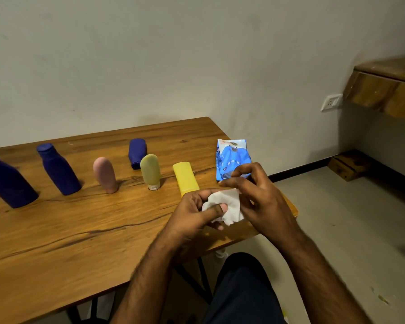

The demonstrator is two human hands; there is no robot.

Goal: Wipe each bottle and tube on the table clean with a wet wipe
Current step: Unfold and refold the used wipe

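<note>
A white wet wipe [229,204] is crumpled between both hands above the table's right end. My left hand [197,213] grips it with thumb over its front. My right hand [255,195] pinches its upper right edge. Behind the hands lies a blue wipe pack [232,157]. On the wooden table [80,230] stand two dark blue bottles [7,181] [57,169], a pink tube [105,175], an olive tube [150,170] and a yellow tube [185,177]. A third, small dark blue bottle [137,153] stands farther back.
The table's right edge lies just under my right hand, with grey floor [337,218] beyond. A wooden shelf [384,87] juts from the wall at the right, with a wall socket [331,101] beside it. A wooden block [346,164] sits on the floor. My knee [243,288] is below the table edge.
</note>
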